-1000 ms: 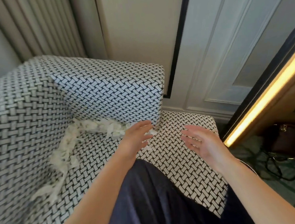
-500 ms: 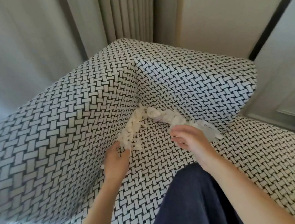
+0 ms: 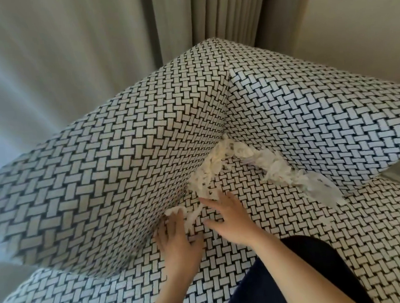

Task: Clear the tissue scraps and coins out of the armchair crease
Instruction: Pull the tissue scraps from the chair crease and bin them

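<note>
**Clearance: early stage**

The tissue scraps (image 3: 219,164) line the crease of the armchair (image 3: 123,169), the band running from the seat's back corner toward both hands. The left hand (image 3: 177,241), fingers straight, touches its near end. The right hand (image 3: 233,220) lies flat, released, beside it. No coins visible. No legible writing.

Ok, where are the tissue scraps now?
Centre-right in the head view, tissue scraps line the armchair crease; their near end meets the left hand and right hand.
</note>
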The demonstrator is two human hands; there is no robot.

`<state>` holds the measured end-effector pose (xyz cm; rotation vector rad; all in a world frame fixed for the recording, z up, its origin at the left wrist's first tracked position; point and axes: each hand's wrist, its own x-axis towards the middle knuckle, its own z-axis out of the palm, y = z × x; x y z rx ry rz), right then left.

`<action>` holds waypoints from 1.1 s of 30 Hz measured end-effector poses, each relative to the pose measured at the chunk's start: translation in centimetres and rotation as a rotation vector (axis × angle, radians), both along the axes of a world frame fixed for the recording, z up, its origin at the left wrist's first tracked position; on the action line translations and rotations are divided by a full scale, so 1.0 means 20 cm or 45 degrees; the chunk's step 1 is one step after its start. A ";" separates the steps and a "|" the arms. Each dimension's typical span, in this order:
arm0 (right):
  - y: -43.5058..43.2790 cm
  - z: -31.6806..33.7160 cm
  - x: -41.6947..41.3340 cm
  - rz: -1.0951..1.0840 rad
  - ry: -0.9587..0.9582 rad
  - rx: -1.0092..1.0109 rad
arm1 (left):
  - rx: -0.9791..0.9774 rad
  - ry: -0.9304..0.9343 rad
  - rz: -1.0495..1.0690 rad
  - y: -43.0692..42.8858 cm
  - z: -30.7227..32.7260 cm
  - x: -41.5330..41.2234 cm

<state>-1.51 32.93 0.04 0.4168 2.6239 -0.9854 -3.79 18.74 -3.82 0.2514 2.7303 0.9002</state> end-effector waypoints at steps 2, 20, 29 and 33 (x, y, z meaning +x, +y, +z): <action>-0.01 -0.01 0.01 0.079 -0.064 0.039 | 0.007 -0.061 -0.031 0.02 0.03 -0.01; -0.02 0.01 -0.02 -0.443 0.115 -0.914 | 0.997 -0.798 -0.013 0.13 0.21 -0.06; 0.03 -0.02 -0.04 -0.852 0.177 -1.281 | 1.147 -0.764 0.151 0.06 0.16 -0.09; 0.05 0.00 -0.04 -0.933 0.290 -1.306 | 1.188 -0.769 0.309 0.08 0.15 -0.16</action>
